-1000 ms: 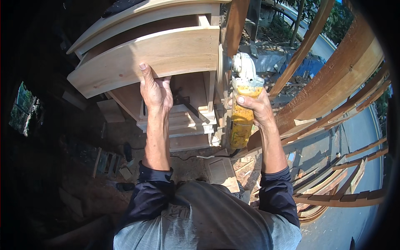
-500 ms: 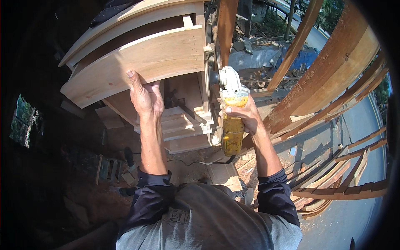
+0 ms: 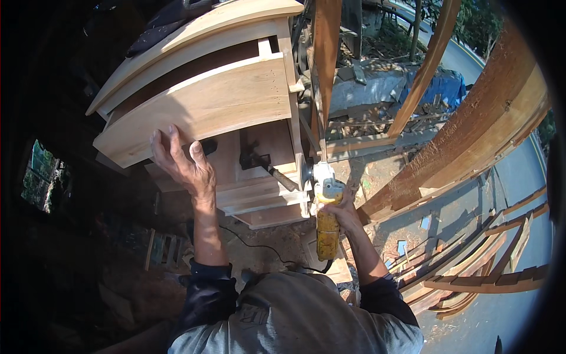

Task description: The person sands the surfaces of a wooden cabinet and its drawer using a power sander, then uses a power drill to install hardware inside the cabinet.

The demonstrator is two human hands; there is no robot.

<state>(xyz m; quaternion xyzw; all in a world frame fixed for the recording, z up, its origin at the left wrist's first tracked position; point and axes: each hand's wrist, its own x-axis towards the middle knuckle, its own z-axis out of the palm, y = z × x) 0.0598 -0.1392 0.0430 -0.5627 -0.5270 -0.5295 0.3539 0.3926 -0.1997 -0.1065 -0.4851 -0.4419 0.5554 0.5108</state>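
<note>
Our right hand is sitting lower along the cabinet's right edge than in the earlier frame, bringing the grinder nearer our body, and our left hand is no longer gripping the drawer by its lower edge. We are wrapping the right hand around the grinder's yellow body; its disc is standing beside the cabinet's right edge, though we cannot tell if they are touching. We are spreading the left hand wide, fingertips overlapping the drawer's lower edge, left of its middle. The drawer is jutting from the cabinet. Beneath it, a hammer is lying in the opening. Dark cloth is resting on the cabinet's top. A cord is trailing from the grinder's lower end.
</note>
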